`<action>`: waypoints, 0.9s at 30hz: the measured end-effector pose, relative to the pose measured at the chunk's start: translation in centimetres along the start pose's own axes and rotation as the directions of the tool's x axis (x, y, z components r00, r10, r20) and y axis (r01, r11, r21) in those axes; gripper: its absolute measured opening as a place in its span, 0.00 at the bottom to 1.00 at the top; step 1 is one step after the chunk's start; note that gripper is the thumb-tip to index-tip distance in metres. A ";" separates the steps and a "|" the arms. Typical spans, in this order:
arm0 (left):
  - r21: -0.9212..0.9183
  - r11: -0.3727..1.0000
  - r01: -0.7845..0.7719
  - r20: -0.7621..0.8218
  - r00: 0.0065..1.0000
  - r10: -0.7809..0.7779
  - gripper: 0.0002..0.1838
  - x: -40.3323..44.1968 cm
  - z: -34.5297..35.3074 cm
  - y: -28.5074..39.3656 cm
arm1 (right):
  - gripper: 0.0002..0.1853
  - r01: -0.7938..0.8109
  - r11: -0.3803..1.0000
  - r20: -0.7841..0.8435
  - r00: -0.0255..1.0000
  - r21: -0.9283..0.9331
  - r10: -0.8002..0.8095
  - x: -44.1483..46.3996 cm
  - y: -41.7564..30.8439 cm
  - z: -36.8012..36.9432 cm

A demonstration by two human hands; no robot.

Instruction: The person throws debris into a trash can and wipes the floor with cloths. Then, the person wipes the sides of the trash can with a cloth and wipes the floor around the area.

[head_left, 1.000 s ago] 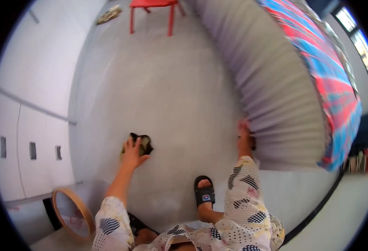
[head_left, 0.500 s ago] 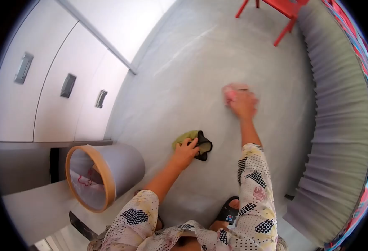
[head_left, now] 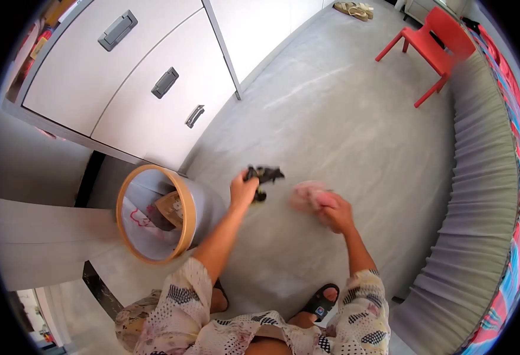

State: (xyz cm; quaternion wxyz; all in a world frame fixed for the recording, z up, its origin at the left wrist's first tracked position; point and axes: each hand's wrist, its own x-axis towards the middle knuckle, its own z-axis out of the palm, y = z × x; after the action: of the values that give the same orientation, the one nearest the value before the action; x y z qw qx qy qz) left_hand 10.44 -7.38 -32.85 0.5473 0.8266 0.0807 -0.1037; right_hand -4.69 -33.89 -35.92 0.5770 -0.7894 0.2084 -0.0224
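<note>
My left hand is closed around a soft olive-green and black cloth piece; its exact kind is unclear. It is held above the grey floor, to the right of the waste basket. My right hand grips a pink cloth, which is blurred by motion. The two cloths are close together but apart. Whether the pink cloth touches the floor, I cannot tell.
At left stands a waste basket with a tan rim and some litter inside. White drawers line the wall behind it. A red chair is at the upper right, beside a pleated grey bed skirt. Sandals lie far off.
My left hand has lifted the green and black cloth off the floor. My right hand has drawn the pink cloth nearer and leftward. The view has shifted, showing more of the chair.
</note>
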 end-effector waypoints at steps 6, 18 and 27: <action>0.564 0.763 -0.316 0.036 0.933 0.359 0.13 14.1 3.2 4.0 | 0.29 -0.128 0.648 -0.404 0.865 -0.751 -0.298 -4.7 13.4 -9.7; 0.790 0.153 -0.594 0.552 0.797 0.245 0.32 3.3 14.1 -4.1 | 0.31 -0.303 0.546 -0.486 0.844 -0.781 -0.227 -4.7 13.8 -7.8; 0.557 0.200 -0.806 0.765 0.591 0.255 0.34 -12.2 7.7 -9.1 | 0.27 -0.174 0.509 -0.281 0.949 -0.843 -0.142 -8.0 7.5 -0.4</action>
State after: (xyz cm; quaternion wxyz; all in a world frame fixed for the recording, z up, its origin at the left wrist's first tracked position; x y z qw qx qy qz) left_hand -4.24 -11.22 -40.69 0.0304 0.8855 -0.4425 -0.1382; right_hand -14.39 -33.22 -41.04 0.0688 -0.9544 0.2882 -0.0361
